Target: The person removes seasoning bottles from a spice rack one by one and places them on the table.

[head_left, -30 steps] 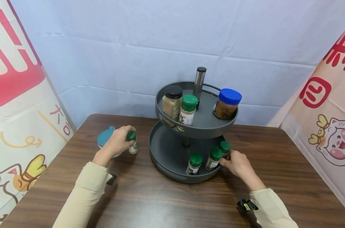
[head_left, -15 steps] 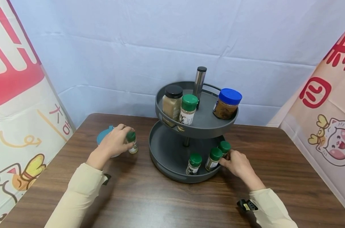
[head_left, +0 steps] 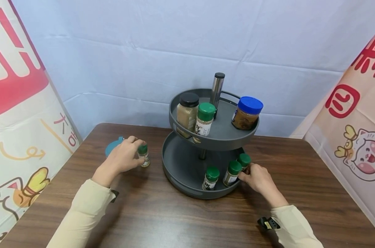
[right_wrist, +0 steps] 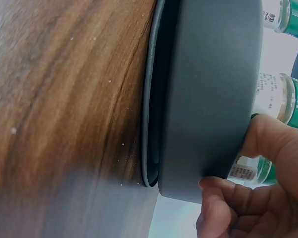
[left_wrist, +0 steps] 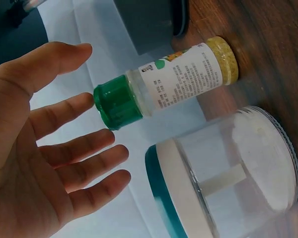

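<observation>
My left hand [head_left: 121, 155] is beside a small spice bottle [head_left: 145, 157] with a green cap, upright on the table. In the left wrist view its fingers are spread and relaxed, fingertips right at the green cap [left_wrist: 118, 103], thumb apart from it. Close by stands a clear canister [left_wrist: 223, 173] with a teal lid and white contents, partly hidden by the hand in the head view. My right hand [head_left: 259, 178] pinches the rim of the lower tray of a grey two-tier turntable rack [head_left: 184, 174], thumb over the edge and fingers against the outer wall [right_wrist: 208, 99].
Three green-capped spice bottles, one of them nearest the front [head_left: 210, 179], stand on the lower tray. The upper tray bears a black-lidded jar [head_left: 187, 112], another green-capped bottle [head_left: 204, 120] and a blue-lidded jar [head_left: 247, 113]. Pale cloth [head_left: 137, 69] hangs behind the wooden table [head_left: 175, 224].
My left hand has drawn back slightly to the left from the spice bottle, its fingers loosening from the cap. The bottle stays standing. My right hand and the rack have not moved.
</observation>
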Motion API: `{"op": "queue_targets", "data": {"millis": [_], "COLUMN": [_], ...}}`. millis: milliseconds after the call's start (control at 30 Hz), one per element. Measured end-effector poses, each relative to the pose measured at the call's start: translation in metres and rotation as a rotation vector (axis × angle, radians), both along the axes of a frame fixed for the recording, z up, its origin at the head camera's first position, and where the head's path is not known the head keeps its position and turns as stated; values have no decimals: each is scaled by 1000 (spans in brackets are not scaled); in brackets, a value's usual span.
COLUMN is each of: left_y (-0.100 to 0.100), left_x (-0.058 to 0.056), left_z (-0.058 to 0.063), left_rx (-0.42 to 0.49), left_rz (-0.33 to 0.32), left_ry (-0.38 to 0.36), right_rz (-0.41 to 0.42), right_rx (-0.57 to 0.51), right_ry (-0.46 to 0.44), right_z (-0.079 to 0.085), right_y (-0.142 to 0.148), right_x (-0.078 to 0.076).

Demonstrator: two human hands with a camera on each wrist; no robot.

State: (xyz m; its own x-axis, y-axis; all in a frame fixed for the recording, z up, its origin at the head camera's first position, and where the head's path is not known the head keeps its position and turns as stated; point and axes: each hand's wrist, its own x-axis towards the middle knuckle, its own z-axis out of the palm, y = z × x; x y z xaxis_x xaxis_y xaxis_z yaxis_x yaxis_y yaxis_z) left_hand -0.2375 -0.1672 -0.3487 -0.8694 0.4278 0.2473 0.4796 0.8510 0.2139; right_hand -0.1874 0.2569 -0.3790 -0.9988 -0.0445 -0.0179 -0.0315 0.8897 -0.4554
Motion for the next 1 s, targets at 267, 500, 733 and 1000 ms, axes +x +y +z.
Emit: {"op": "queue_targets", "data": {"millis": [267,500,733,1000], "left_y": [10,18,31,53], "left_x": [6,9,13,17], "left_z": [2,0,-3,-1], "left_rx": [7,-10,0,51], "left_rz": [-47,-91,-122,-172], "left_ry": [38,94,95,36], "right_rz": [8,10,13,6], "right_rx": [-5,-5,-5,-2], "right_ry": [10,15,17,13], "right_z": [0,-1,0,0], "right_y": [0,0,0,0], "right_x": [0,0,0,0]}}
